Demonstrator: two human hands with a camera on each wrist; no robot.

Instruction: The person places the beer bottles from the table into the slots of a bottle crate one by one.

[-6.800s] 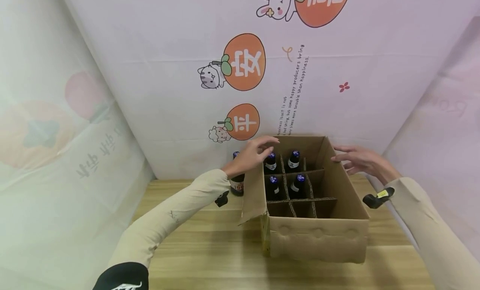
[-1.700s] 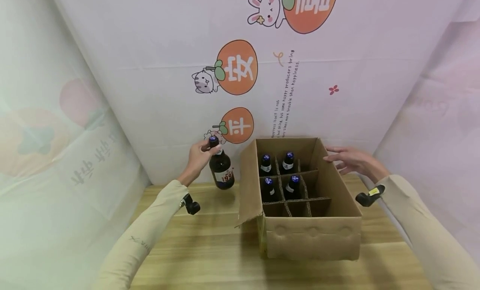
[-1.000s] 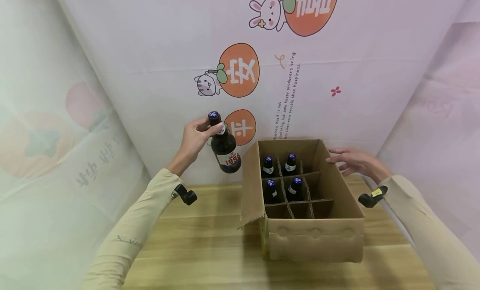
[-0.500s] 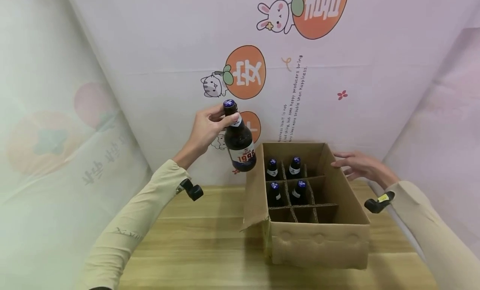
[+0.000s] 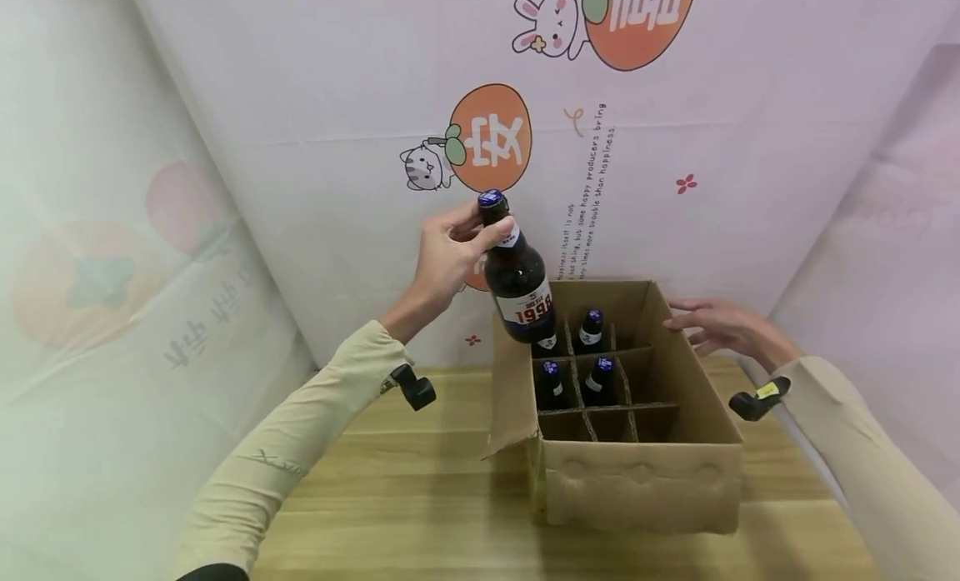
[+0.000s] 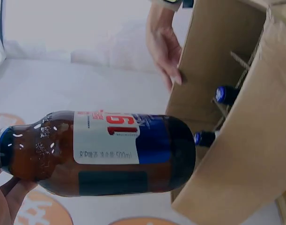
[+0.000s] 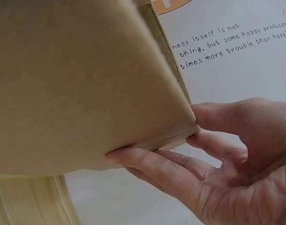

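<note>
At the near edge of the wooden tabletop (image 5: 420,514) sits a cardboard box (image 5: 637,481) with the front row of its divider cells showing empty. Further in, four capped bottles (image 5: 600,377) stand upright in the middle and back cells, so the dividers are clearly there to keep the glass from knocking together.

The left hand (image 5: 450,252) has its fingers wrapped round the neck of a brown beer bottle (image 5: 517,285) with a blue cap, holding it in the air over the box's back left corner, tilted a bit. Gripping by the neck leaves the fat body free to go into a cell, I'd guess.

The right hand (image 5: 712,323) is at the box's far right corner with fingers mostly straight, flat against the outside wall, thumb near the edge. Looks like it's just steadying the box, not gripping.

Behind it all is a pale backdrop sheet (image 5: 675,147) with cartoon animals, orange fruit and some English text, wrapping round both sides.
</note>
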